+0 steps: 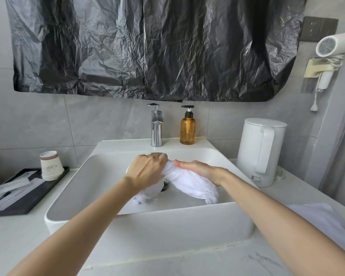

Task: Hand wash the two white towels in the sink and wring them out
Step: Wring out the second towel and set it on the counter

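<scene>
Towel: white towel [189, 181] twisted into a roll, held over the middle of the sink [177, 226]; one end hangs at 7 o'clock, the other droops at 4 o'clock
Left hand: left hand [147, 170] with fingers [161, 157] clenched round the roll's far end
Right hand: right hand [199, 170] just beside it; fingers [184, 164] wrapped over the roll
Second towel: second towel [315, 212] lies on the surface [18, 236] at 4 o'clock of the sink
In the way: towel and left wrist cover part of the drain [165, 185]; the right forearm crosses the second towel
Around: faucet [156, 126] at 12 o'clock; amber pump bottle [187, 128] at 1 o'clock; white kettle [253, 152] at 3 o'clock; stacked paper cups [50, 165] and black tray [28, 206] at 9 o'clock; hair dryer [333, 45] on the wall at 2 o'clock
</scene>
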